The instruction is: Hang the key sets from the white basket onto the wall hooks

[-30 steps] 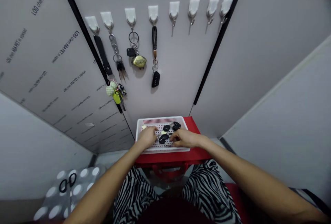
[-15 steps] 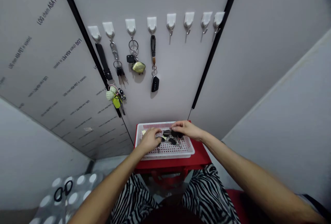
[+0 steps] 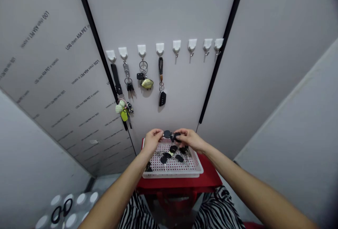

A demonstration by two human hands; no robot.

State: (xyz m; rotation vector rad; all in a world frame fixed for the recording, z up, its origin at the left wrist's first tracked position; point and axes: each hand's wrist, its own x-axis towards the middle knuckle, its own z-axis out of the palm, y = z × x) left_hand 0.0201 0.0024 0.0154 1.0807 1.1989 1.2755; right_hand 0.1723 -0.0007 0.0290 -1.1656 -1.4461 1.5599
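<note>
A bunch of black keys (image 3: pixel 167 134) is stretched between my two hands, just above the far rim of a white perforated basket (image 3: pixel 171 175). My left hand (image 3: pixel 154 140) pinches its left end, and my right hand (image 3: pixel 190 139) grips the dark part at its right end. Several loose keys with black heads (image 3: pixel 179 158) lie in the basket below. On the wall, four of the white hooks carry hangings: a black strap (image 3: pixel 116 78) with charms, a key ring (image 3: pixel 128 81), a ring with a gold fob (image 3: pixel 147 83) and a car key (image 3: pixel 162 99).
The basket stands on a red stool (image 3: pixel 208 176) in front of my knees. Further white hooks (image 3: pixel 192 44) on the right hold nothing. Black scissors (image 3: pixel 61 210) rest on a pack of white-capped bottles (image 3: pixel 41 222) at lower left. Side panels rise left and right.
Both hands have come up out of the basket, with keys now held between them. The view has shifted, so the hooks and basket sit lower.
</note>
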